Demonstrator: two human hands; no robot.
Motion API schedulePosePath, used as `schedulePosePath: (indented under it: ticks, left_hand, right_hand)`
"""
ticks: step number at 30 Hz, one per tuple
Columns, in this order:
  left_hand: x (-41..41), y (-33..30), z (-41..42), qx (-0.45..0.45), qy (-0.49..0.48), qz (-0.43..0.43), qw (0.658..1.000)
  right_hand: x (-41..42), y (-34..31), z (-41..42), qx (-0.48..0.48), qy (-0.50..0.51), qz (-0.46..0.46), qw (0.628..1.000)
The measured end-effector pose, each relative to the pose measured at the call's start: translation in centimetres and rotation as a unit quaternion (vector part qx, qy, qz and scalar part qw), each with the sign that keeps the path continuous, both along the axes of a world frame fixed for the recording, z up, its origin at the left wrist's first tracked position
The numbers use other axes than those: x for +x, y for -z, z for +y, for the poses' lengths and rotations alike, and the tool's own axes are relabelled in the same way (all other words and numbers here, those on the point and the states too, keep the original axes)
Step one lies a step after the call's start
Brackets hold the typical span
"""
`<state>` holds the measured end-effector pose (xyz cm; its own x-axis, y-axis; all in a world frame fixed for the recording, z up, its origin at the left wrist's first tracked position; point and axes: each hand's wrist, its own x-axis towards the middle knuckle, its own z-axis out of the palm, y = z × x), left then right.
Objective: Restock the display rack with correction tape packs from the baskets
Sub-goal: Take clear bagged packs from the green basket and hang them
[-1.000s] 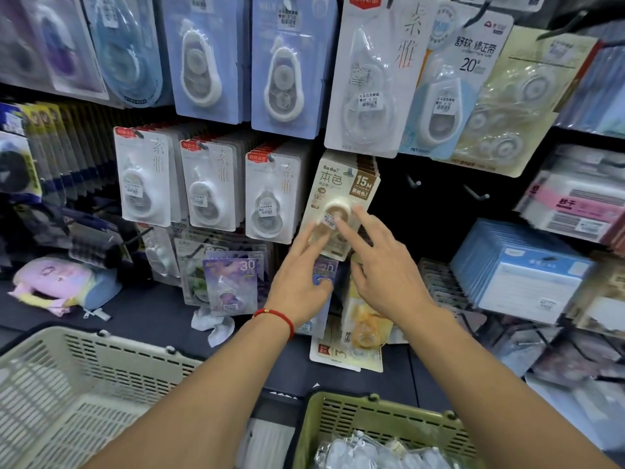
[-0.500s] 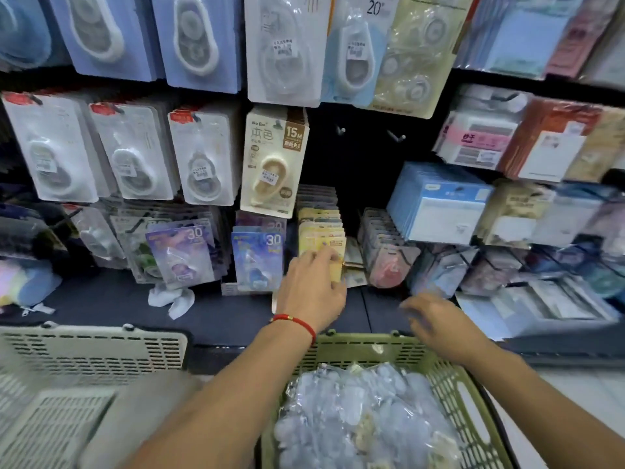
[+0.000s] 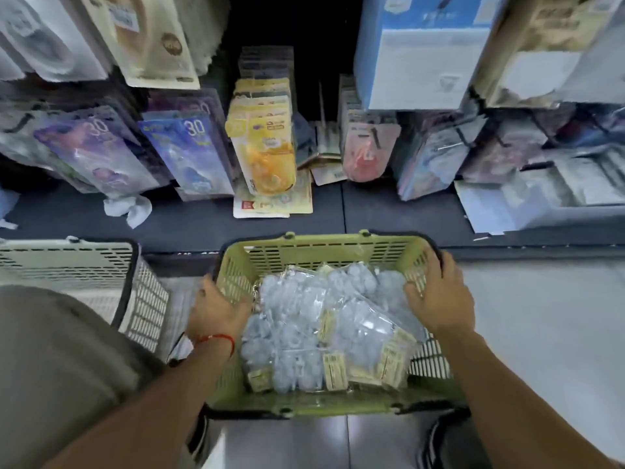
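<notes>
A green plastic basket (image 3: 304, 252) stands on the floor below the display rack, filled with clear, pale blue correction tape packs (image 3: 324, 319). My left hand (image 3: 216, 306) grips the basket's left rim, fingers curled over the edge. On the right rim my right hand (image 3: 439, 292) takes hold near the far corner, thumb inside the basket. Above hang rows of packs: purple (image 3: 98, 150), blue (image 3: 192, 154), yellow (image 3: 267, 154) and pink (image 3: 365, 154).
A white basket (image 3: 77, 265) stands at the left beside the green one. Loose cards (image 3: 270, 201) and a crumpled white scrap (image 3: 130, 208) lie on the dark shelf ledge (image 3: 389, 211). Grey floor lies to the right.
My view tilted down from the rack to the basket. Both hands dropped from the hanging packs and took hold of the green basket's two side rims.
</notes>
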<state>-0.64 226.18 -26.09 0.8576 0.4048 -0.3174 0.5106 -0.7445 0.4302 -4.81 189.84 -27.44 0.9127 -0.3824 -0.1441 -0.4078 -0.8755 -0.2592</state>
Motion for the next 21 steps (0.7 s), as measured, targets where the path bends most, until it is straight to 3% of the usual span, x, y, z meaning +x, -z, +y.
schedulePosePath:
  ticks: [7,10,12,15,17,21]
  left_hand:
    - [-0.3,0.0,-3.9,-0.049,0.015,0.002,0.999]
    - [-1.0,-0.1,-4.6,-0.047,0.044,0.006,0.998]
    - [-1.6,-0.5,-4.8,0.018,0.090,-0.010,0.996]
    - [-2.8,-1.7,-6.3,0.138,0.209,-0.065,0.966]
    - [-3.1,-2.7,-8.3,0.125,0.279,-0.078,0.949]
    - [-2.3,-4.0,-10.8,0.023,0.315,-0.045,0.948]
  right_hand:
    - [-0.6,-0.7,-5.0,0.006,-0.010,0.043,0.999]
    - [-0.2,-1.9,-5.4,-0.090,-0.076,0.032,0.993]
    - [-0.1,-2.9,-4.4,-0.128,-0.181,0.047,0.974]
    - [-1.1,-2.8,-2.0,-0.069,-0.249,0.209,0.943]
    - [-2.7,-1.5,-0.4,-0.071,-0.251,0.276,0.925]
    - [-3.8,-0.4,0.5,-0.039,-0.221,0.244,0.944]
